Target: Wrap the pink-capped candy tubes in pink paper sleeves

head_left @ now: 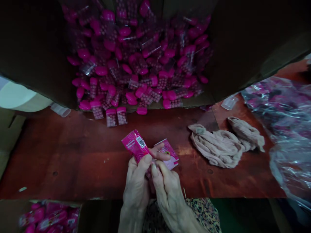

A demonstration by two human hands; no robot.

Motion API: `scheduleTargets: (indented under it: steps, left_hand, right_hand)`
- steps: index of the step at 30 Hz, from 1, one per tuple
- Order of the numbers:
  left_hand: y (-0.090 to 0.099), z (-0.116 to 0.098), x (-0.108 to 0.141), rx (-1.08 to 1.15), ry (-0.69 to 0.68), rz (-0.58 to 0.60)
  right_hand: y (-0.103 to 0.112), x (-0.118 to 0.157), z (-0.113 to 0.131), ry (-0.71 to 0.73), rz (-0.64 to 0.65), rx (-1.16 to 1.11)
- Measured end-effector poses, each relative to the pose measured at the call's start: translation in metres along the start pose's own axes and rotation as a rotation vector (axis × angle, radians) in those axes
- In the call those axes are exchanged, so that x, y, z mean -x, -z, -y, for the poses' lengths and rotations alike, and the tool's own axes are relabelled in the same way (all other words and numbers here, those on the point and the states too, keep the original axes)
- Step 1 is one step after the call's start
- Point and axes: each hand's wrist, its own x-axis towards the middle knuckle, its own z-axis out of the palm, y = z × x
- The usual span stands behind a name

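Close to the table's front edge, my left hand (138,179) is closed round a pink printed wrapper sleeve (135,144) with a barcode on it. The thumb presses on the sleeve's lower end. My right hand (168,183) is closed against that same end, thumb and forefinger pinching there. Between the palms a little of a clear container with pink balls shows; most of it is hidden. Flat pink printed wrappers (171,158) lie on the table just behind my right fingers.
A large cardboard box (245,61) holds a heap of pink-capped candy containers (143,64), some spilling out front. Beige cloth gloves (218,145) and plastic bags (289,129) lie right. Below left, a box holds pink-wrapped containers (52,216). A clear empty container (60,110) lies left.
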Motion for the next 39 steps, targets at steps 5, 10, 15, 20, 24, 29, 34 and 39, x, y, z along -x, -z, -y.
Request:
scheduleTargets:
  steps: [5,10,15,20,24,29,34,39]
  left_hand:
    - [0.0,0.001,0.007,-0.069,-0.024,0.044]
    - [0.001,-0.001,0.005,-0.178,-0.026,0.011]
    - [0.006,-0.006,0.003,-0.263,-0.107,-0.092]
    - [0.011,-0.003,0.006,-0.328,0.035,0.099]
    - [0.012,0.004,0.007,-0.268,0.069,0.177]
    - [0.014,0.008,0.007,-0.198,0.057,0.189]
    - [0.013,0.011,0.006,-0.144,0.11,0.195]
    - [0.006,0.011,0.011,-0.196,0.062,0.11]
  right_hand:
    - [-0.002,0.002,0.002,-0.011,0.007,-0.121]
    - [-0.002,-0.006,0.001,-0.109,0.019,-0.223]
    - [0.02,-0.02,-0.001,-0.04,-0.084,-0.042]
    - [0.029,-0.043,-0.003,-0.114,-0.053,-0.316]
    - [0.02,-0.044,-0.006,-0.341,0.009,-0.646]
    - [0.016,-0.039,-0.006,-0.51,-0.086,-0.926]
    - [0.016,-0.036,-0.001,-0.496,-0.109,-0.895]
    - [0.014,-0.027,0.004,-0.079,-0.348,-0.246]
